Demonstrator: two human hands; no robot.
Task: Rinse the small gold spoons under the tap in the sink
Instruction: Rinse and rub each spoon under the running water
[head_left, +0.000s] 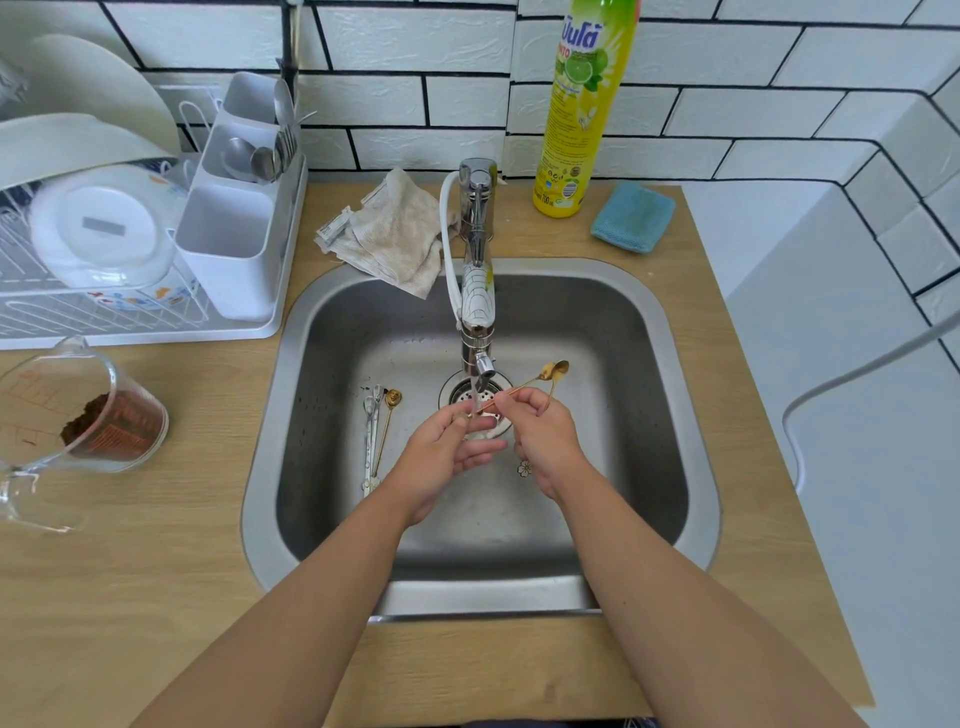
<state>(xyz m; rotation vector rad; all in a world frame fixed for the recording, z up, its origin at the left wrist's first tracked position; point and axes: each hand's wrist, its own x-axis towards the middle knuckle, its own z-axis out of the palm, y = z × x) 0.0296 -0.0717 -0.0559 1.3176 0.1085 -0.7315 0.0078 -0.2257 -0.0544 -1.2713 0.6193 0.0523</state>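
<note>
While water runs, right hand (543, 436) pinching gold spoons (551, 371), mid-sink (670, 332).

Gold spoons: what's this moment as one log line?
rinsing | right hand holds gold spoons | left hand open under tap | water running

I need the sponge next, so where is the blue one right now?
In the head view, the blue sponge lies on the wooden counter behind the sink's right corner, just right of the yellow dish soap bottle.

Two small gold spoons (551, 370) were raised over the drain, bowls angled up to the right of the tap (478, 270). A third gold spoon (387, 426) lay on the sink (613, 332) floor, left.
</note>
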